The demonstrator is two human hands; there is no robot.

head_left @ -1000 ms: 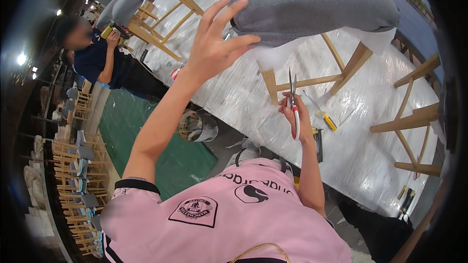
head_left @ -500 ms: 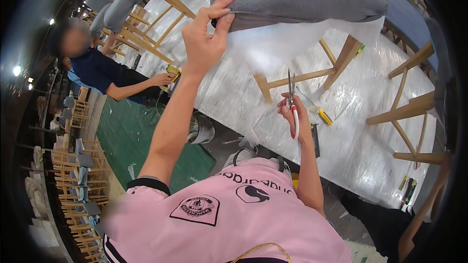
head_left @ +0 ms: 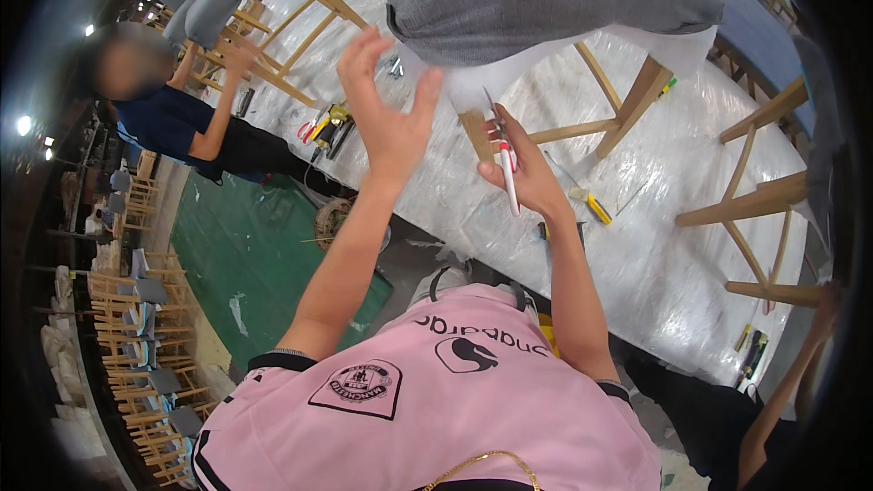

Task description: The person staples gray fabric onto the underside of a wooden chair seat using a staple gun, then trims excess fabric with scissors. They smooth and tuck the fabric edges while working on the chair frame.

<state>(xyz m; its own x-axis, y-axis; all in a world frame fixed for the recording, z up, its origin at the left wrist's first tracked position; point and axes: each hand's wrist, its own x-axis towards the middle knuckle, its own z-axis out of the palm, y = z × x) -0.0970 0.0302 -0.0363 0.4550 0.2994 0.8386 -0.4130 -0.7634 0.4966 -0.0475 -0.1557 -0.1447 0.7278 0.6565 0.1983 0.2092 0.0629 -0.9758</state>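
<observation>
A grey upholstered chair seat (head_left: pixel 546 0) with wooden legs (head_left: pixel 627 109) is in front of me on the table. Thin white lining (head_left: pixel 509 71) hangs below its near edge. My left hand (head_left: pixel 389 114) is just off the seat's left corner, fingers spread and holding nothing. In my right hand (head_left: pixel 527 164) is a pair of scissors (head_left: pixel 507 168) with red and white handles. Its blades point up toward the lining near the front-left leg; I cannot tell whether they touch it.
The table (head_left: pixel 427 164) is wrapped in clear plastic film. A yellow-handled screwdriver (head_left: pixel 596 207) lies right of my right hand. Yellow and black tools (head_left: pixel 332 127) lie at left, near a co-worker (head_left: pixel 173 123). Another chair's legs (head_left: pixel 755 200) stick out at right, near another person's arm (head_left: pixel 782 391).
My left hand has let go of the seat's corner and opened. My right hand has moved the scissors up and left toward the lining. The co-worker at left has lifted a hand off the tools.
</observation>
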